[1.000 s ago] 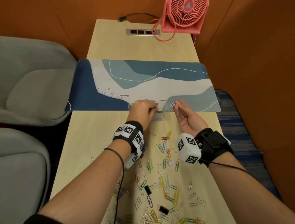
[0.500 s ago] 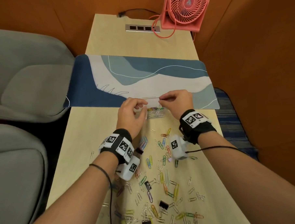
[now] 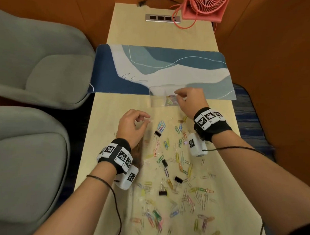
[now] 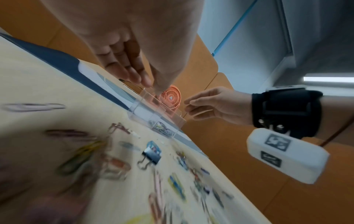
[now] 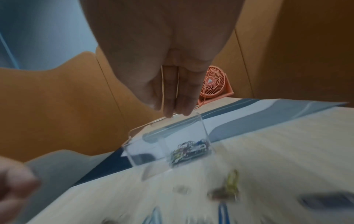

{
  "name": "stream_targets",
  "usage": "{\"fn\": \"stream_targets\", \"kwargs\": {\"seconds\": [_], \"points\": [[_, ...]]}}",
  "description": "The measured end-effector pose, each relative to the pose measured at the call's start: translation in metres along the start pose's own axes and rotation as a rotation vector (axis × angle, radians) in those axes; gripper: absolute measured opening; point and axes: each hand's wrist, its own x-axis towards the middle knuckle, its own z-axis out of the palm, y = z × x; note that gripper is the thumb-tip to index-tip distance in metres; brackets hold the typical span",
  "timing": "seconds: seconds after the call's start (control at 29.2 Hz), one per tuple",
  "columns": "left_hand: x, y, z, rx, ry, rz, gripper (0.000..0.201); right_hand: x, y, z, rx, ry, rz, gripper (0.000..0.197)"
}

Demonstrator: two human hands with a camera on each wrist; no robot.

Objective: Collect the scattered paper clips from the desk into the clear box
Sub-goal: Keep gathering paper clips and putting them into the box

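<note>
The desk (image 3: 106,155) is long and pale, so the clips (image 3: 172,170) show up well where they lie spread out on the near side of the box (image 3: 158,97). A blue mat (image 3: 166,70) lies across the desk on the far side of the box, and the box sits right at the mat's edge, close enough for both hands to reach. The box is clear and has two parts. Only the right part holds a small pile of clips, so most are still left to pick up. The right hand (image 3: 190,101) is over that right part with its fingertips pinched together, likely to drop a clip in, but I cannot see one. The left hand (image 3: 133,127) is near the box, over the clips, fingers curled. I cannot tell if it holds anything.
</note>
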Motion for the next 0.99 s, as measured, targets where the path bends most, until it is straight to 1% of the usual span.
{"fn": "stream_targets", "kwargs": {"seconds": [0.03, 0.1, 0.21, 0.24, 0.31, 0.38, 0.41, 0.48, 0.51, 0.58, 0.65, 0.68, 0.75, 0.86, 0.92, 0.99], "points": [[-0.013, -0.002, -0.006, 0.032, -0.013, -0.017, 0.017, -0.019, -0.003, -0.002, 0.011, -0.023, -0.009, 0.023], [-0.044, -0.007, -0.017, 0.114, -0.041, -0.083, 0.018, -0.065, -0.009, -0.002, 0.031, -0.138, -0.007, 0.018], [-0.094, -0.013, -0.035, 0.233, -0.092, -0.218, 0.017, -0.14, -0.017, 0.002, 0.042, -0.394, 0.013, 0.014], [-0.116, -0.013, -0.041, 0.258, -0.103, -0.248, 0.017, -0.17, -0.021, 0.003, 0.063, -0.482, 0.023, 0.013], [-0.143, -0.015, -0.048, 0.276, -0.114, -0.304, 0.019, -0.211, -0.024, 0.01, 0.122, -0.629, 0.054, 0.011], [-0.176, -0.011, -0.055, 0.285, -0.132, -0.357, 0.019, -0.252, -0.03, 0.02, 0.164, -0.739, 0.097, 0.016], [-0.191, -0.009, -0.056, 0.282, -0.144, -0.372, 0.018, -0.269, -0.03, 0.027, 0.165, -0.77, 0.119, 0.021], [-0.22, -0.005, -0.058, 0.26, -0.191, -0.428, 0.016, -0.295, -0.028, 0.045, 0.113, -0.763, 0.141, 0.031], [-0.233, -0.003, -0.057, 0.256, -0.231, -0.462, 0.022, -0.306, -0.027, 0.053, 0.086, -0.734, 0.148, 0.035], [-0.255, 0.0, -0.055, 0.261, -0.327, -0.469, 0.046, -0.322, -0.026, 0.069, 0.089, -0.643, 0.161, 0.038], [-0.269, 0.002, -0.051, 0.226, -0.4, -0.402, 0.068, -0.332, -0.03, 0.081, 0.14, -0.518, 0.146, 0.034], [-0.275, 0.004, -0.047, 0.2, -0.428, -0.367, 0.074, -0.336, -0.033, 0.084, 0.175, -0.457, 0.13, 0.031], [-0.281, 0.006, -0.039, 0.177, -0.45, -0.316, 0.077, -0.341, -0.036, 0.086, 0.232, -0.364, 0.114, 0.028], [-0.285, 0.01, -0.027, 0.162, -0.406, -0.273, 0.073, -0.352, -0.03, 0.077, 0.219, -0.287, 0.134, 0.028], [-0.284, 0.012, -0.022, 0.166, -0.373, -0.233, 0.07, -0.363, -0.023, 0.072, 0.151, -0.292, 0.143, 0.035], [-0.282, 0.014, -0.017, 0.204, -0.371, -0.178, 0.064, -0.373, -0.016, 0.07, 0.107, -0.326, 0.17, 0.048]]}}
